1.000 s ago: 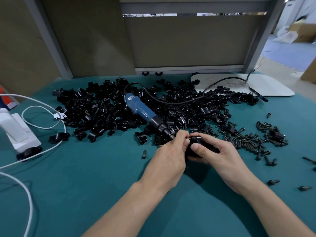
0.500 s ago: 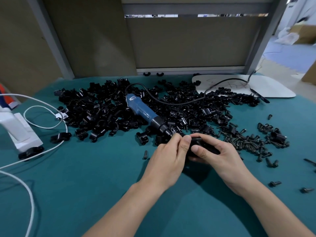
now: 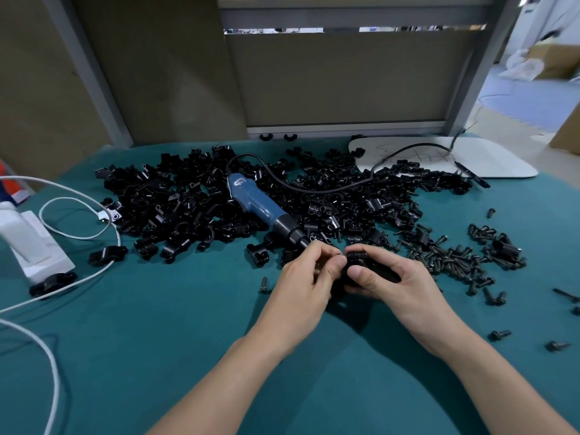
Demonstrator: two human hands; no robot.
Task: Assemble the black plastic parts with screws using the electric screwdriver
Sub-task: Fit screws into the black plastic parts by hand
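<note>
While hovering just above the teal-covered counter [image 3: 157,356], keeping the right grip [image 3: 398,284] wrapped round the small black plastic clamp part [image 3: 357,257], thumb on the near face and fingers curled behind. Pressing the left grip [image 3: 304,284] against the part's left end, fingers curled and thumb tip touching the piece beside the right thumb. Not managing to tell whether a screw is pinched there, the spot being hidden by the fingers.

Changing very little over the last second: left fingers curling tighter and rolling slightly at the same spot, right grip staying put, part never leaving the hands. Judging from that, probably seating or starting a screw by hand, with power driving not yet begun.

Leaving the blue-bodied electric screwdriver with black nose and black cord [image 3: 257,202] unheld on the heap of loose black plastic parts [image 3: 188,208], tip pointing at the hands, just behind the left knuckles.

Counting:
- One screwdriver.
- One part in hand, possibly two mated halves, not separable by eye.
- Loose black parts far too many for counting, at a guess well over a hundred.
- Dark machine screws [image 3: 455,262] scattered to the right, dozens.
- One lone screw [image 3: 263,284] just left of the left grip.
- One white oval board [image 3: 502,161] at far right.
- One white device [image 3: 34,246] at far left.
</note>
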